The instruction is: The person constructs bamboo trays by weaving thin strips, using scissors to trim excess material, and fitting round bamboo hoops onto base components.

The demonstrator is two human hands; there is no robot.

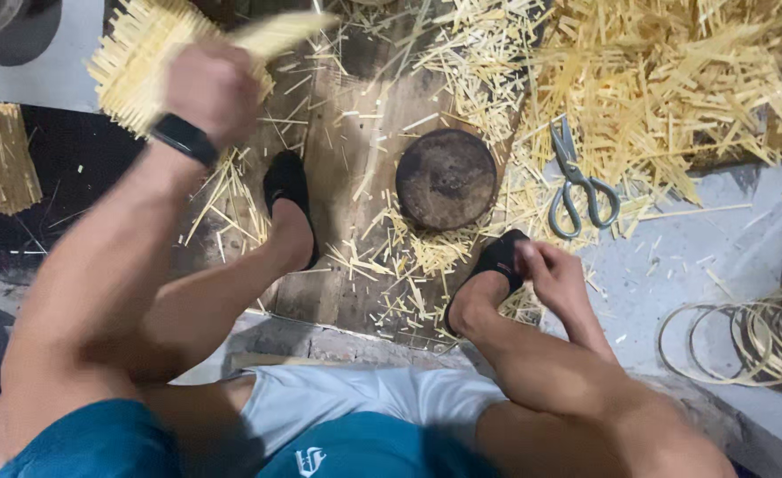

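**Bundle of bamboo sticks held up left of the round block**

The left hand [209, 88] is closed around a bundle of pale bamboo sticks [138, 62], which fans out past the knuckles, up and left of the round dark block [446, 179]. The right hand [550, 274] rests just below and right of the block, fingers curled at a black shoe [495, 265]; whether it pinches anything cannot be told. Scissors [577, 181] lie right of the block

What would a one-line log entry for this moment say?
left hand: grips stick bundle | right hand: at right shoe, fingers pinched | between feet: round block | scissors on floor
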